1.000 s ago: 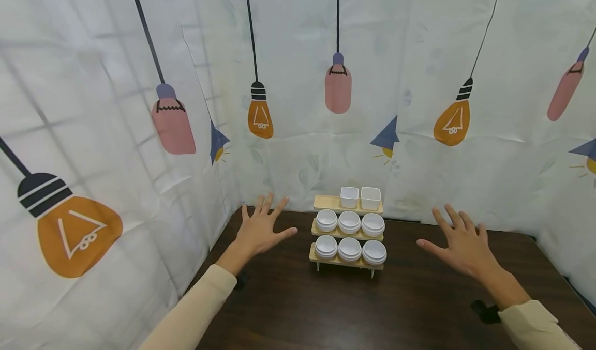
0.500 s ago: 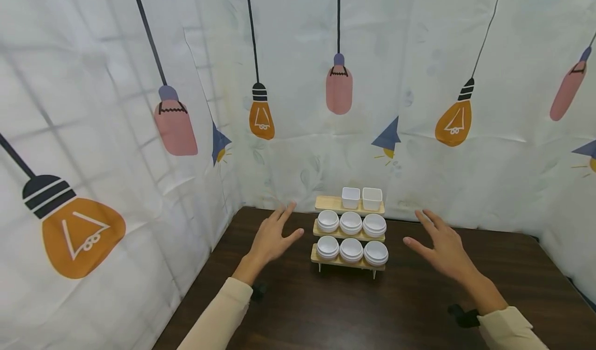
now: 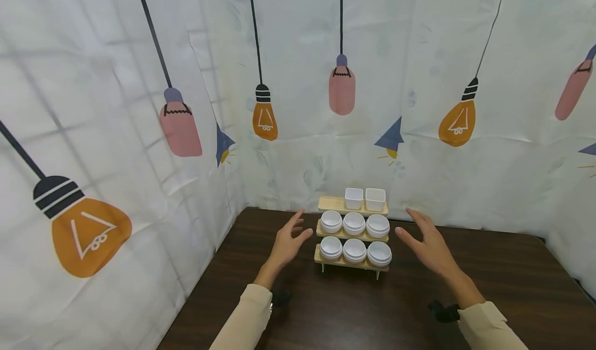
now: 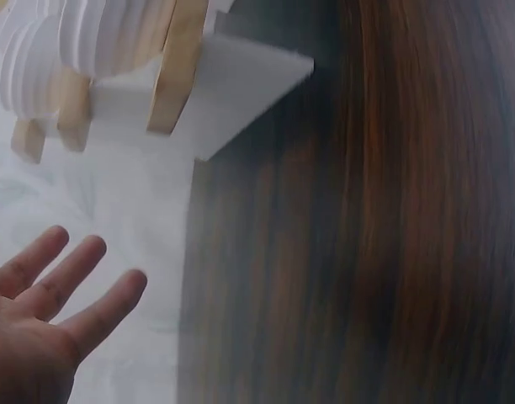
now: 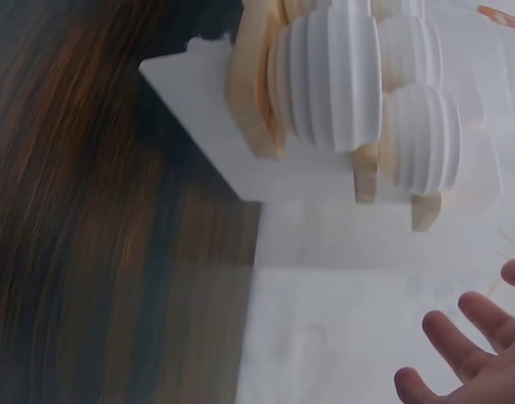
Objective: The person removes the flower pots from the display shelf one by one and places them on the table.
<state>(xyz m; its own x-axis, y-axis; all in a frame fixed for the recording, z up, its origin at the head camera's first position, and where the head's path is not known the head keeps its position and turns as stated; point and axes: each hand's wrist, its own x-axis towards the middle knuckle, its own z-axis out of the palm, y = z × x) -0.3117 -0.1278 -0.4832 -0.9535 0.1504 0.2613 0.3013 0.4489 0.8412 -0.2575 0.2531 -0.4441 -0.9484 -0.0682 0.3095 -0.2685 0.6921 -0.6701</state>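
Note:
A three-tier stand with wooden shelves (image 3: 331,203) and white side panels (image 4: 241,88) stands on a dark wooden table. White ribbed round bowls (image 3: 355,250) fill its lower two tiers, and two white square cups (image 3: 375,199) sit on the top tier, right of a bare stretch of wood. My left hand (image 3: 286,244) is held just left of the stand, fingers extended, touching nothing. On the other side, my right hand (image 3: 430,244) hovers with straight fingers and the thumb spread, also apart from the stand. Both wrist views show bare fingers beside the shelves.
Dark wood-grain tabletop (image 3: 354,308) extends in front of the stand and to both sides. A white curtain (image 3: 288,169) printed with lamps and bulbs hangs behind the table and along its left. Black wrist cameras (image 3: 443,312) are strapped under the forearms.
Both hands have moved inward toward the stand, the left one rightward and the right one leftward. The bowls and cups keep their places.

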